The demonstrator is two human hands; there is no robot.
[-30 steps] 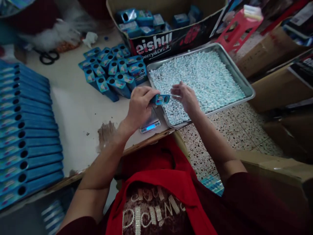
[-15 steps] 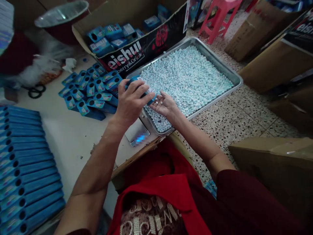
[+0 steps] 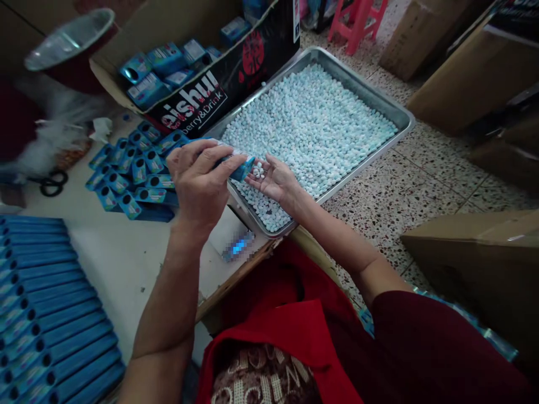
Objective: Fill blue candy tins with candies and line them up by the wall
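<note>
My left hand [image 3: 202, 179] is wrapped round a small blue box [image 3: 242, 168], which is tilted with its end over my other palm. Palm up and fingers stretched out, my right hand [image 3: 273, 178] lies just under that end. A few pale candies [image 3: 259, 170] rest on its fingers. Below both hands is a metal tray [image 3: 330, 197] spread with many small white and light-blue candies [image 3: 311, 123]. A small scale [image 3: 229, 235] with a lit blue display sits at the table edge below my left hand.
Several blue boxes [image 3: 132, 168] lie bunched on the white table [image 3: 138, 247]. Rows of more boxes [image 3: 59, 303] stand at the left. An open carton [image 3: 193, 106] of blue boxes borders the tray. Scissors [image 3: 53, 182], a pink stool [image 3: 357, 22] and brown cartons [image 3: 475, 264] surround this.
More candies now lie on my right fingers than before. My left hand has tilted the box further. The whole view has shifted slightly.
</note>
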